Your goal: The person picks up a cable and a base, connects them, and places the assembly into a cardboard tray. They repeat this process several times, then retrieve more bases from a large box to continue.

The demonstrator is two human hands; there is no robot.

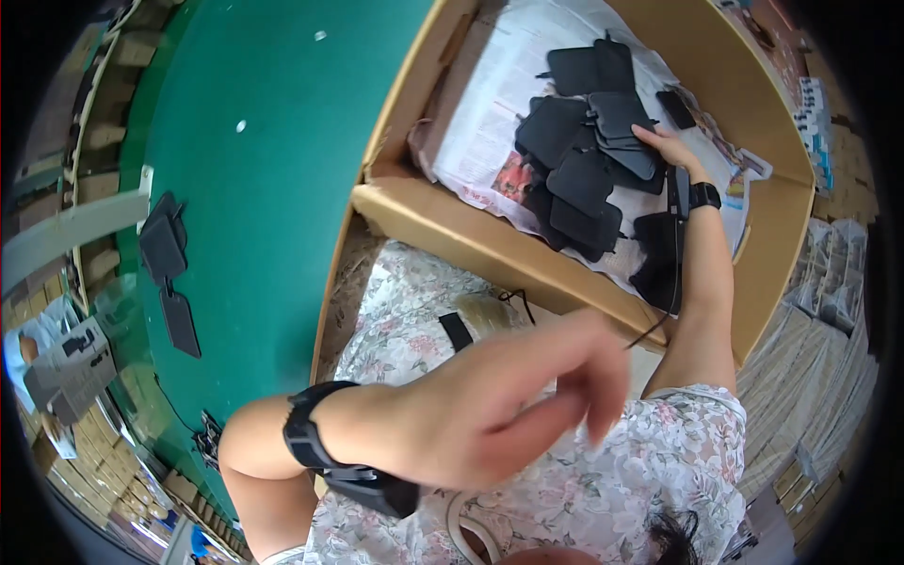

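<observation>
My right hand (670, 149) reaches into a cardboard box (527, 254). Its fingers pinch the edge of a small stack of black flat tags (621, 118), rounded rectangles with a short tab at one end. Around and under that stack lies a loose heap of the same tags (579, 184) on newspaper (485, 141). My left hand (537, 395) is raised in front of my body, outside the box. Its fingers are bent and smeared by motion, so whether they hold anything is unclear.
On the left stretches a green tabletop (273, 169) with several black tags (165, 245) near its far left edge, beside a pale metal bar (75, 231). Stacked cartons (800, 377) stand at the right. Another person (33, 348) is at the far left by a printed box (80, 367).
</observation>
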